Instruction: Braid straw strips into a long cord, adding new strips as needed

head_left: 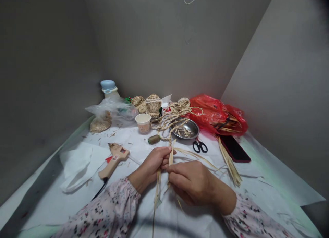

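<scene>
My left hand (157, 159) is closed on the lower end of a braided straw cord (170, 139). The cord runs back from my fingers into a loose heap of braid (177, 111). Flat, pale straw strips (171, 157) pass between both hands. My right hand (191, 181) pinches these strips just below and to the right of the left one. One loose strand (196, 155) stretches off to the right, and others hang down below my left fingers. What lies inside each grip is partly hidden.
A glue gun (117, 159) lies left, near white paper (79, 162). Farther back stand a paper cup (143, 123), a thread spool (154, 139) and a metal bowl (191, 131). Black-handled scissors (199, 146), a straw bundle (228, 162), a phone (235, 149) and a red bag (213, 114) are right.
</scene>
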Available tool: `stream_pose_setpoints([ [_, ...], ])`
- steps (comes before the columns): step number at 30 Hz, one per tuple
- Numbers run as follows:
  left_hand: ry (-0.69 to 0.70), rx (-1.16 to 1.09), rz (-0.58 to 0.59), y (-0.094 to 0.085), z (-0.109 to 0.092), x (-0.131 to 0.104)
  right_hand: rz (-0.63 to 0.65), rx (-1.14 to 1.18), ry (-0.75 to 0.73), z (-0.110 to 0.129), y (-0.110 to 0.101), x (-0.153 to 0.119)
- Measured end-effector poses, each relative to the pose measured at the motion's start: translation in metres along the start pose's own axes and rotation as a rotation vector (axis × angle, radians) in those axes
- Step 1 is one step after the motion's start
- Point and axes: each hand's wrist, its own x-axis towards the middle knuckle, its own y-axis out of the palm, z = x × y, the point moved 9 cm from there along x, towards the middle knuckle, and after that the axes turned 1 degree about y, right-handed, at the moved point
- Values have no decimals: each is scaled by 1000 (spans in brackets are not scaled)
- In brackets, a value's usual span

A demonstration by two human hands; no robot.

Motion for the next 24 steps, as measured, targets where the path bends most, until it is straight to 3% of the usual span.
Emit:
stream_pose_setpoints([
  [9, -1, -23, 57, 1, 3, 3, 15, 116, -70, 16, 0, -1],
  [13, 23, 29, 4, -4, 3, 3, 4, 193, -64, 12, -1, -3],
  [16, 50, 42, 14, -2, 1, 3, -212, 252, 178, -25, -11, -9],
  [19, 53, 59, 63, 4, 1, 2, -382, 208, 652, -81, -11, -32],
  [21, 50, 89, 78, 7, 1, 0, -365, 240, 856, -105, -1, -44],
  [24, 52, 117, 88, 11, 0, -3, -280, 351, 938, -120, 13, -50],
])
